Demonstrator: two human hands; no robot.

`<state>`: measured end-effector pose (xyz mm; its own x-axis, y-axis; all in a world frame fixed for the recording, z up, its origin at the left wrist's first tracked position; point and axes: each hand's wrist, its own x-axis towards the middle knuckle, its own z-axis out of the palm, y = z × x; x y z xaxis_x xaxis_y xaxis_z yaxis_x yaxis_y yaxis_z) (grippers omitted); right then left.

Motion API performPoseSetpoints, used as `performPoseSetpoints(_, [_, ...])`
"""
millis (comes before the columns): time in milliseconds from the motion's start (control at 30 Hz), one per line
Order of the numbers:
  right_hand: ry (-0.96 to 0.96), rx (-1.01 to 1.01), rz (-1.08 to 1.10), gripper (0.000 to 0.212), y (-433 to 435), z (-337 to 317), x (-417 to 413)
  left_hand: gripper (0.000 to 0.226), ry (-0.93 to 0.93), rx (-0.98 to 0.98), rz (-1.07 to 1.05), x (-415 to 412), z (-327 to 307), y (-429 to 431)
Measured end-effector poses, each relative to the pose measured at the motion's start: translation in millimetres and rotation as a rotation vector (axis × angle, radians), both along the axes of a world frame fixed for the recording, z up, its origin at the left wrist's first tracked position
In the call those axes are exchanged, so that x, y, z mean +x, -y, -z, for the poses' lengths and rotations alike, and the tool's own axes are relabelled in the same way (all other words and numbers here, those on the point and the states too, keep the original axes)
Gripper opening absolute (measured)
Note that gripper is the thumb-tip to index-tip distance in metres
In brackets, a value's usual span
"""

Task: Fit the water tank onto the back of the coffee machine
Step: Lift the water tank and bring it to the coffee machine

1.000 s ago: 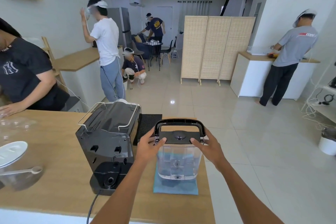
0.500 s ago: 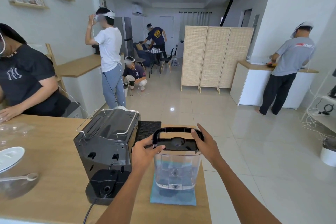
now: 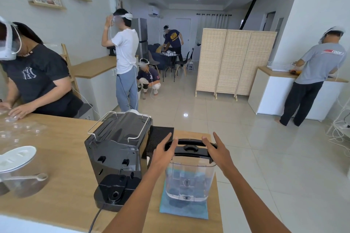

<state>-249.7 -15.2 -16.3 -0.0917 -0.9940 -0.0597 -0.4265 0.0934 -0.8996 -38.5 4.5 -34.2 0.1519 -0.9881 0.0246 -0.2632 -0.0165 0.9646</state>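
Since earlier, both spread hands, left hand (image 3: pixel 162 154) and right hand (image 3: pixel 217 152), are loosened on the water tank (image 3: pixel 190 178); the coffee machine (image 3: pixel 118 154) is seen at nine o'clock, bare counter edge (image 3: pixel 217 204) at three.

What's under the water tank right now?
A blue cloth lies under the water tank on the wooden counter. Whether the tank rests on it or is slightly lifted can't be told.

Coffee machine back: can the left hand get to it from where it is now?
Probably yes. The left hand is at the water tank lid, right beside the coffee machine. The machine's back faces the person and nothing stands between it and the hand; only the bare counter lies there.
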Motion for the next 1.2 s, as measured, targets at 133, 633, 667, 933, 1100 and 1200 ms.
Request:
performPoseSetpoints(133, [-0.002,0.014,-0.031,0.080,-3.2,-3.2,-2.8,0.067,-0.028,0.007,0.004,-3.1,2.6,8.0])
performPoseSetpoints(633, [-0.082,-0.095,-0.266,0.098,-31.0,42.6,-19.1,0.095,0.061,0.006,0.181,15.4,42.5,-15.5])
performPoseSetpoints(667, [-0.099,-0.114,-0.272,0.101,-31.2,43.8,-19.6,0.104,0.104,-0.004,0.206,16.1,43.8,-14.8])
performPoseSetpoints(933, [-0.113,-0.213,-0.266,0.118,-25.7,63.8,-25.1,0.123,0.248,-0.051,0.211,22.3,61.7,-8.1])
performPoseSetpoints(1100, [-0.068,-0.247,-0.245,0.117,-35.5,55.1,-23.1,0.116,0.148,-0.079,0.172,26.6,59.8,-13.7])
performPoseSetpoints(1200, [-0.044,-0.288,-0.232,0.115,-47.9,38.7,-18.8,0.112,0.082,-0.149,0.148,29.5,41.5,-28.2])
